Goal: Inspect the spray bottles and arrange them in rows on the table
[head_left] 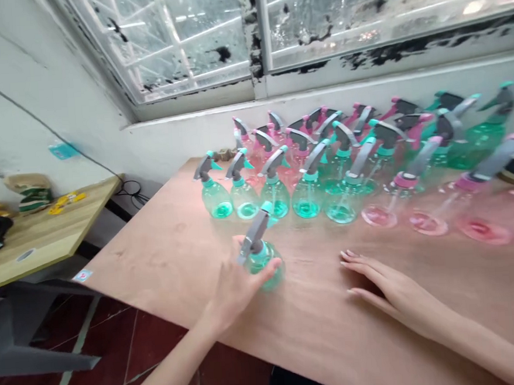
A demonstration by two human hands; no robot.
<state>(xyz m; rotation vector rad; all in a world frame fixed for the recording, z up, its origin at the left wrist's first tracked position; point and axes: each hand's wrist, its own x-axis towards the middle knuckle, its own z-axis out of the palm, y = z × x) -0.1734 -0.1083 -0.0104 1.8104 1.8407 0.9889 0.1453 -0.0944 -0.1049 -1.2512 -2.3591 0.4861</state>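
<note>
My left hand point(232, 285) is wrapped around a green spray bottle point(269, 268), the thumb on the near side of its body and the other fingers mostly hidden behind it. The bottle is at the near side of the bench point(155, 240), in front of the other bottles, its grey and teal spray head pointing away from me. I cannot tell whether its base touches the wood. My right hand point(391, 291) lies low over the bench, well apart from the left, its fingers stretched out and the thumb spread away from them.

Beyond my hands, a front row of five green bottles point(218, 204) runs across the bench, and pink bottles point(428, 218) carry the row on to the right. More pink and green ones crowd behind them, below the window point(176, 45); they overlap too much for me to count.

A small sticker point(82, 275) marks the left corner of the bench. Off to the left, a side table point(66, 235) holds yellow pieces point(67, 202) and a brown and green bag point(32, 190), with a grey stool point(44, 357) below on the red tiled floor point(148, 341).
</note>
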